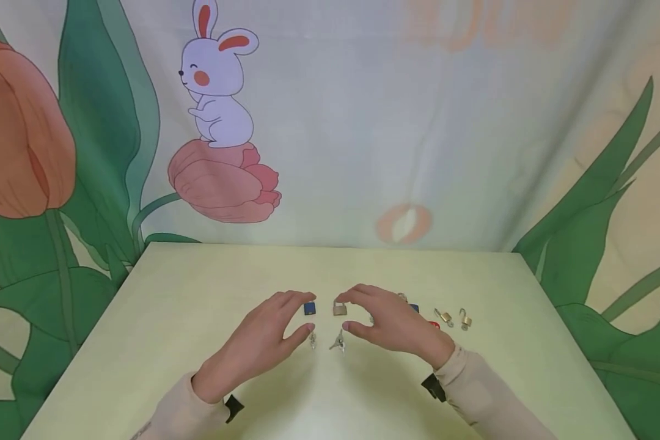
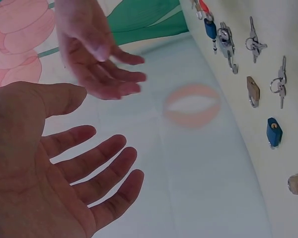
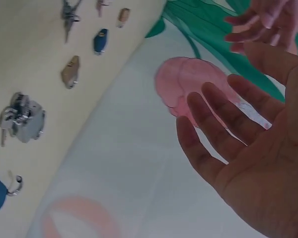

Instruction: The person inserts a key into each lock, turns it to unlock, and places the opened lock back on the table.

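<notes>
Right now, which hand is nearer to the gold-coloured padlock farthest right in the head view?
Right. The right hand is left of the gold-coloured padlock; the left hand is much farther left.

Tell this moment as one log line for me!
left hand: holds nothing | right hand: holds nothing | blue padlock: on table | brown padlock: on table | keys: on table

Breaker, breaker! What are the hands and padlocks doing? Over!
Left hand, right hand: empty, above table. Padlocks, keys: on table. Nothing visibly blocking.
</notes>
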Action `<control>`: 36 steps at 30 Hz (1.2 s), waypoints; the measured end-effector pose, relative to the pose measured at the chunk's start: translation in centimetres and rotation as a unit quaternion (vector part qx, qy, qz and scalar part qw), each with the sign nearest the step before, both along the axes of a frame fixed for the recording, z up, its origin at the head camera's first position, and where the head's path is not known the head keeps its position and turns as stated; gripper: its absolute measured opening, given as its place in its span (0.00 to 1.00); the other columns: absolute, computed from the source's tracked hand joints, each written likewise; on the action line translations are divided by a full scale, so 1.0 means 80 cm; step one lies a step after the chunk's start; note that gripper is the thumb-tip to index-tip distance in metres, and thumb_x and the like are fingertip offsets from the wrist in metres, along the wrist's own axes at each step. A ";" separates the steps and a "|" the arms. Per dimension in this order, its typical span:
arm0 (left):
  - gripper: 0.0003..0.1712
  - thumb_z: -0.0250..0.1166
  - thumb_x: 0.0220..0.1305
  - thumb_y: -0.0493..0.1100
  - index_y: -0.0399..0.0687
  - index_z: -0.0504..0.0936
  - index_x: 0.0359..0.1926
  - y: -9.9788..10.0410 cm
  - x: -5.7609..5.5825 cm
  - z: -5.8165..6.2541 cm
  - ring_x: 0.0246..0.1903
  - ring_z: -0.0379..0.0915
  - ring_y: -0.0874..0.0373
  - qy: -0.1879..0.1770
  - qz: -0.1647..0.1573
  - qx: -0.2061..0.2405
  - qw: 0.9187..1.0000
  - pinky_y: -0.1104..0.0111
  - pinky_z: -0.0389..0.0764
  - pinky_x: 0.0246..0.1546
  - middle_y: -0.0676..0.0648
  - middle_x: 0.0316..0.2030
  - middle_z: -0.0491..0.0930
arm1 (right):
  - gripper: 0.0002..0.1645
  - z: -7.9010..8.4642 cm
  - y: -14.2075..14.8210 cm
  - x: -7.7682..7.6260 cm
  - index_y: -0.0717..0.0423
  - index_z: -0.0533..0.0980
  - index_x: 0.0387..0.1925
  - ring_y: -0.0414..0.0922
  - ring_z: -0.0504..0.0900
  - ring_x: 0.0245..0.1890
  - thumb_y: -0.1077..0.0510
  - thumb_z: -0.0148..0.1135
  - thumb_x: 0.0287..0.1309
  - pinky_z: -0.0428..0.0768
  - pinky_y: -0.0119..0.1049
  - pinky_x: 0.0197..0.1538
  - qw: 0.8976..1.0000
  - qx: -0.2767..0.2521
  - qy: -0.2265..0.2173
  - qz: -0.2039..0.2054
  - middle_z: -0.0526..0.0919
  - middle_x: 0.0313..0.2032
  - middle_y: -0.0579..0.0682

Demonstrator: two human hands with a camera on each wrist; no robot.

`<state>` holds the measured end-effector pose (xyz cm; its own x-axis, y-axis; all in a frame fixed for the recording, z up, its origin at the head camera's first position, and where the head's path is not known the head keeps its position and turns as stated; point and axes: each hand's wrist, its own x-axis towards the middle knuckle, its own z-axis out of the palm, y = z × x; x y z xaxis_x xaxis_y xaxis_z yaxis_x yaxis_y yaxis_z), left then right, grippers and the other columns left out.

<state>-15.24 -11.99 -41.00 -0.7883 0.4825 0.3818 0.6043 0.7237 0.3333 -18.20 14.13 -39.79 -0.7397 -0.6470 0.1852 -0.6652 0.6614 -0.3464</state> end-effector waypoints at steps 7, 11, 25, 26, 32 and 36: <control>0.24 0.63 0.67 0.52 0.55 0.73 0.62 0.000 -0.002 -0.003 0.55 0.75 0.61 0.008 -0.012 0.004 1.000 0.64 0.80 0.52 0.56 0.56 0.78 | 0.24 -0.024 -0.006 -0.016 0.45 0.75 0.59 0.41 0.79 0.57 0.46 0.64 0.63 0.79 0.41 0.58 0.998 0.045 -0.042 -0.001 0.79 0.56 0.40; 0.22 0.63 0.67 0.51 0.56 0.74 0.60 0.001 0.000 -0.001 0.54 0.76 0.62 0.007 -0.016 0.008 1.000 0.64 0.80 0.51 0.57 0.54 0.78 | 0.28 -0.038 -0.010 -0.023 0.45 0.73 0.62 0.44 0.79 0.57 0.46 0.64 0.63 0.78 0.43 0.59 0.995 0.079 -0.055 -0.005 0.78 0.59 0.44; 0.27 0.68 0.60 0.57 0.57 0.76 0.58 0.006 0.016 -0.011 0.53 0.77 0.60 0.017 -0.042 -0.018 0.999 0.61 0.79 0.53 0.55 0.54 0.78 | 0.31 -0.099 -0.029 -0.034 0.43 0.74 0.62 0.48 0.82 0.55 0.46 0.69 0.57 0.82 0.44 0.52 0.982 0.143 -0.117 -0.047 0.76 0.64 0.50; 0.27 0.68 0.60 0.57 0.57 0.76 0.58 0.006 0.017 -0.011 0.53 0.77 0.60 0.017 -0.046 -0.017 0.999 0.61 0.80 0.51 0.54 0.54 0.78 | 0.31 -0.101 -0.030 -0.034 0.43 0.74 0.61 0.48 0.82 0.55 0.46 0.70 0.56 0.82 0.45 0.52 0.981 0.146 -0.120 -0.050 0.76 0.64 0.50; 0.25 0.66 0.63 0.57 0.58 0.76 0.58 0.008 0.020 -0.016 0.53 0.76 0.61 0.009 -0.053 -0.019 0.998 0.63 0.80 0.49 0.55 0.54 0.78 | 0.29 -0.107 -0.036 -0.035 0.42 0.76 0.59 0.43 0.84 0.46 0.48 0.71 0.54 0.82 0.39 0.46 0.978 0.166 -0.120 -0.047 0.80 0.59 0.48; 0.24 0.66 0.63 0.57 0.58 0.76 0.58 0.009 0.020 -0.017 0.52 0.76 0.62 0.010 -0.054 -0.018 0.998 0.63 0.80 0.48 0.55 0.54 0.78 | 0.24 -0.108 -0.038 -0.037 0.42 0.79 0.53 0.39 0.80 0.36 0.50 0.72 0.53 0.80 0.35 0.39 0.977 0.173 -0.118 -0.044 0.82 0.51 0.47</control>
<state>-13.64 -11.27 -42.32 -0.7236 0.5777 0.3778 0.6855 0.6658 0.2948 -21.13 11.10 -48.44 -0.7909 -0.5726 -0.2160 -0.5292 0.8172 -0.2284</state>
